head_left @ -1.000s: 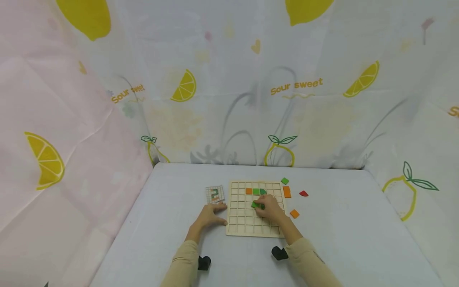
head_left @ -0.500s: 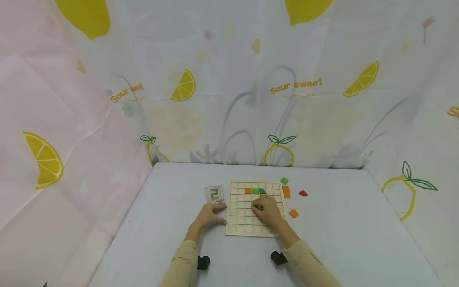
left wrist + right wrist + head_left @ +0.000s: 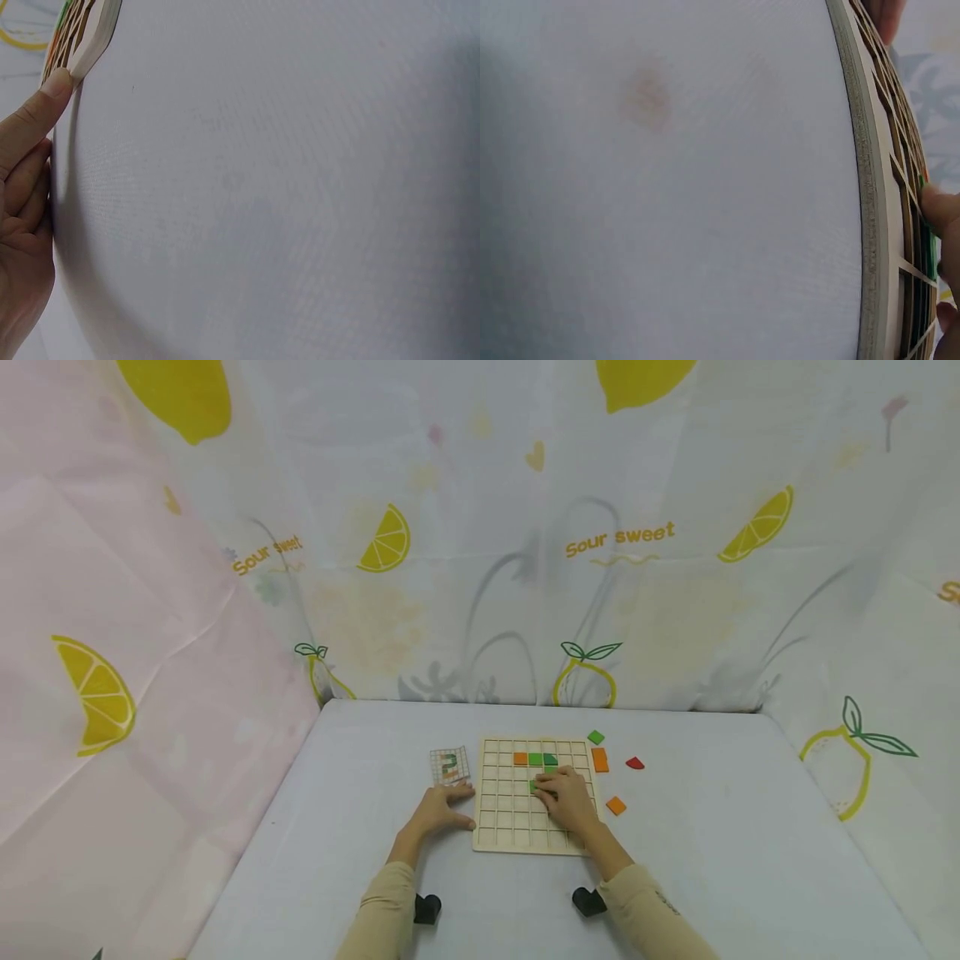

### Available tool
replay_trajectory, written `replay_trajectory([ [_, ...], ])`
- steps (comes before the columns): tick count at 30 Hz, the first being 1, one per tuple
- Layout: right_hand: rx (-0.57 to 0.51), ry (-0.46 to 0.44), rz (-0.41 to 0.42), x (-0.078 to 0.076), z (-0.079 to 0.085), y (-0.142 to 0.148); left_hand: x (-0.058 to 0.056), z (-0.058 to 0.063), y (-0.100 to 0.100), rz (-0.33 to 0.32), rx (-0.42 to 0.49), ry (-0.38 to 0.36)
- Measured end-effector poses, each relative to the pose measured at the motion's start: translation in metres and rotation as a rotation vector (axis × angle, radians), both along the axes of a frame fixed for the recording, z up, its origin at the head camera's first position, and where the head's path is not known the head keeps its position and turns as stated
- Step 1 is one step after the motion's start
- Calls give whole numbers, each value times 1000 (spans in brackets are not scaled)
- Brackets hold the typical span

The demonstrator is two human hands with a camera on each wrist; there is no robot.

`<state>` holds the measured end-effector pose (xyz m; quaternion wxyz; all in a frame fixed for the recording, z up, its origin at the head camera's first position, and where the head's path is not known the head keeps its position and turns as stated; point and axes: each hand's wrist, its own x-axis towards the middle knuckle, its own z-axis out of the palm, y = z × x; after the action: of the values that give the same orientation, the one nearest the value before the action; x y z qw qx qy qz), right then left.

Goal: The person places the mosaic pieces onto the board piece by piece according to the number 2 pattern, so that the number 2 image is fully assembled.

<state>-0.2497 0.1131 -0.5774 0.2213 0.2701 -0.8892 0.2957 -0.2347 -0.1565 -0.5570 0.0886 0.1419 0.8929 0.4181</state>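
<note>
A pale wooden grid board lies in the middle of the table in the head view. My right hand is over it, thumb and fingertips together at a green square tile in one cell. Much of that tile is covered by the fingers. Behind it sit an orange tile, a light green tile and a dark green rounded tile in a row. Another green tile shows just above the knuckles. My left hand rests with thumb and fingers spread against the board's left edge.
A small card with a grid and coloured figure lies left of the board. To its right are a green tile, an orange rectangle, a red rounded piece and an orange square. Printed cloth hangs around the table.
The green tile, earlier tilted in my right fingers, now sits lower and flatter in the grid. My right fingers have shifted slightly rightward over it. The left hand stays put.
</note>
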Motion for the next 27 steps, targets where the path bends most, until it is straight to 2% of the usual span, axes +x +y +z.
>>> replay_trajectory([
  [4,29,-35,-19,4,4,6,0,0,1,9,7,-11],
  [8,-121,-62,-57,1,10,24,0,-1,1,12,5,-9],
  [11,-264,-115,-163,-6,15,47,0,-2,0,14,-3,-4],
  [14,-301,-193,-315,-14,20,72,0,-1,0,14,-6,-4],
  [17,-242,-247,-442,-21,21,94,0,-1,-1,16,-5,-11],
  [20,-130,-292,-498,-25,19,110,0,-1,-1,19,-6,-11],
  [23,-42,-329,-485,-25,16,119,-1,-1,0,17,-8,-9],
  [27,-23,-275,-444,-25,12,121,-1,-1,0,12,-1,-1],
])
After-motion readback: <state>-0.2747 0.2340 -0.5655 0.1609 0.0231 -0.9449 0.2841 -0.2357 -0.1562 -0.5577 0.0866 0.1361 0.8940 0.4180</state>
